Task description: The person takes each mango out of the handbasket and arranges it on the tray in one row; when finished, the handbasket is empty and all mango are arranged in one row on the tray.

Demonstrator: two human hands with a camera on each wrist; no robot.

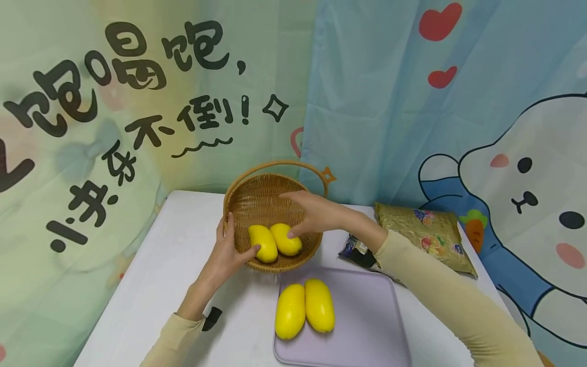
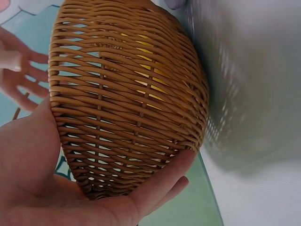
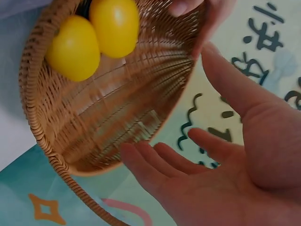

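And here's the left hand (image 1: 229, 247) with the grip that matters, clasping the wicker basket (image 1: 257, 196) by its left side, fingers along the outer wall and thumb over the rim, a hold that seems meant to steady it and angle its mouth toward the person. Inside, one yellow fruit (image 1: 263, 243) and a second yellow fruit (image 1: 286, 239) nestle side by side against the near wall, probably gathered there by that tilt. Over on the other flank, the right hand (image 1: 316, 211) hangs across the basket's mouth, fingers spread, grasping nothing; whether a fingertip brushes the rim, I can't tell. Down in front, the lilac tray (image 1: 367, 316) carries two larger yellow fruits (image 1: 290, 311), laid lengthwise at its left side, which leaves bare surface to their right. And the textures! Tight brown strands ring the rounded bowl, gaps letting yellow glint through, and a slim arched handle (image 1: 270, 164) rises behind. The fruits are smooth, glossy and plumply oval; the tray is flat with rounded corners. Off right, a crinkled gold packet (image 1: 426, 234) lies on the white table (image 1: 160, 265), a dark packet (image 1: 359, 252) beside it.
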